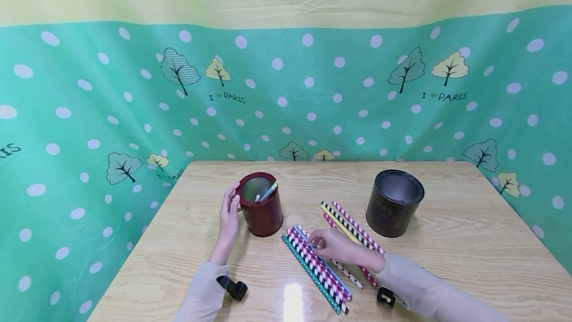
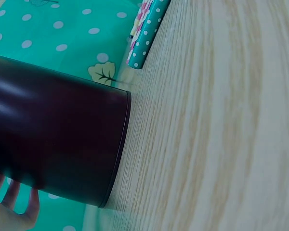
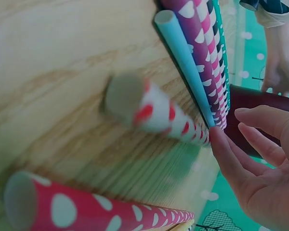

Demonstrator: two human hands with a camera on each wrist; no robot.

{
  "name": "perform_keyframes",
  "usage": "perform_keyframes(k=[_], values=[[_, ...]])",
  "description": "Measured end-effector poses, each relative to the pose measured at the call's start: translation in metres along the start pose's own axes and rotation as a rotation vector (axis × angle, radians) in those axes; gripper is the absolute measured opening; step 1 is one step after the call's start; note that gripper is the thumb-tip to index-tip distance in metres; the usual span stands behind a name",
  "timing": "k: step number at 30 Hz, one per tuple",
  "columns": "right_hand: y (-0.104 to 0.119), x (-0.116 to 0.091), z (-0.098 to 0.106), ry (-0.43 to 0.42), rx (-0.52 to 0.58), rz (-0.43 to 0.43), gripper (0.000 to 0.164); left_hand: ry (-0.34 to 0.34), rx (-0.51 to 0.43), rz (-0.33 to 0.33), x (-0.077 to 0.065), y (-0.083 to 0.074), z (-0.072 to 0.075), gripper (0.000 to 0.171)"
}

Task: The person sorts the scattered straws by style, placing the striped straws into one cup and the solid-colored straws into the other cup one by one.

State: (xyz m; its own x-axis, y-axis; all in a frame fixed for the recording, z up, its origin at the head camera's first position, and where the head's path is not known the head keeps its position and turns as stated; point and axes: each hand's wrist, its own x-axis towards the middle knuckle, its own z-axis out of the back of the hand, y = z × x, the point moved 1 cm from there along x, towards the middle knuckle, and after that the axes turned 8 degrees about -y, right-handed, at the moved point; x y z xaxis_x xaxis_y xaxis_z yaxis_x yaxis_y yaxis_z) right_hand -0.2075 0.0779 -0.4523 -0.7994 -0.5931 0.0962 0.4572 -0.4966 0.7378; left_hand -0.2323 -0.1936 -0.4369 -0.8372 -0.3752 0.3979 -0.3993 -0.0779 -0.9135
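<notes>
My left hand [image 1: 229, 216] holds the left side of a dark red canister [image 1: 264, 218], its fingertips against the wall in the left wrist view. Inside the canister lean a light blue paper straw [image 1: 269, 191] and a whitish one. My right hand [image 1: 336, 247] is over the pile of patterned paper straws in front of the canister. In the right wrist view its thumb and fingers are spread, with a fingertip right at a plain blue straw [image 3: 184, 58]. Beside that straw lie a purple straw with white hearts [image 3: 192, 38] and a white straw with red spots [image 3: 171, 118].
A black canister [image 1: 393, 212] stands at the right. Left in the pile lies a green dotted straw [image 1: 308, 269]. Pink-striped [image 1: 353, 220], yellow and black-striped straws lie beyond my right hand, with a pink spotted straw [image 3: 111, 211]. A polka-dot cloth [image 1: 313, 98] hangs behind the table.
</notes>
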Motion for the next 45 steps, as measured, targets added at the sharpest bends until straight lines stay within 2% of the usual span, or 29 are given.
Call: perform_keyframes(k=[8,16,21,27,33,38,45], values=[[0.000,-0.001,-0.002,-0.022,-0.048,0.066,0.019,-0.008,-0.008,-0.008,0.002,0.010,0.000,0.033],[-0.002,-0.002,-0.002,-0.024,-0.086,0.066,0.022,-0.004,-0.018,-0.019,0.001,0.012,0.001,0.034],[-0.002,-0.002,-0.002,-0.026,-0.107,0.058,0.020,-0.001,-0.003,0.013,0.001,0.005,0.001,0.033],[-0.003,-0.002,-0.003,-0.022,-0.115,0.064,0.017,-0.004,0.055,0.042,-0.004,-0.016,-0.003,0.033],[-0.004,-0.002,-0.005,-0.020,-0.107,0.028,0.014,-0.002,0.063,0.018,-0.007,-0.020,-0.004,0.033],[-0.004,-0.003,-0.006,-0.024,-0.099,0.000,0.015,-0.010,0.045,0.028,-0.005,-0.015,-0.003,0.033],[-0.001,-0.004,-0.006,-0.049,-0.103,-0.008,0.016,-0.008,0.021,0.031,0.000,0.004,0.001,0.033]])
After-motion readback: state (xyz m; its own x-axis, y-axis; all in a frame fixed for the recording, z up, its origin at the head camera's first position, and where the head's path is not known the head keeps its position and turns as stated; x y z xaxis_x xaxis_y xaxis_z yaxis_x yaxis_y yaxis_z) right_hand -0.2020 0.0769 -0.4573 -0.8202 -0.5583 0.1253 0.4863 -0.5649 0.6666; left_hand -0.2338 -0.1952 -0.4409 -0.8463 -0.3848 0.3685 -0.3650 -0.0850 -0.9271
